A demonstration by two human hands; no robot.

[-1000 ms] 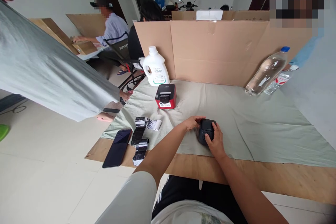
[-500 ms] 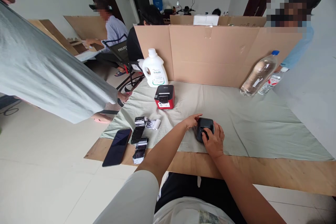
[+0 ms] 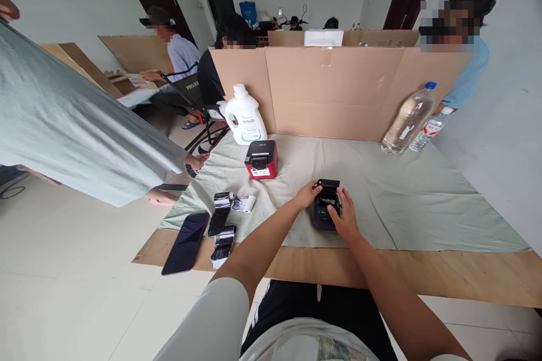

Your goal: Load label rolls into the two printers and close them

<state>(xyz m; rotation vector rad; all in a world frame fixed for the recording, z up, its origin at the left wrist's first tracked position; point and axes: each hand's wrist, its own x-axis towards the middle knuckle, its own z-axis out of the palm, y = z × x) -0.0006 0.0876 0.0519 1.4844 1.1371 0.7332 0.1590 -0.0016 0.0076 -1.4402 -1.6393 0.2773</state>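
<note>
On the pale green cloth (image 3: 381,192) that covers the plywood tabletop (image 3: 444,279), near its front edge, sits a small black label printer (image 3: 324,211), boxy with rounded corners and a matte plastic shell. Its lid now stands open, hinged up at the far side; half a second ago it lay shut and flat. The left hand (image 3: 308,194) rests against the printer's left side, fingers curled narrow around the corner. The right hand (image 3: 345,218) lies over the near right part of the printer, fingers bent onto its top; it has slid from the front face toward the opened compartment. Beyond them a glossy red and black printer (image 3: 261,159) stands apart on the cloth, with a white plastic jug (image 3: 243,115) behind it against the corrugated cardboard screen (image 3: 334,93). To the left lie a small paper roll (image 3: 245,203), shiny black ribbon strips (image 3: 221,223) and a dark smartphone (image 3: 185,242) with a smooth glass face. Two clear water bottles (image 3: 407,119) lean at the screen's right end.
</note>
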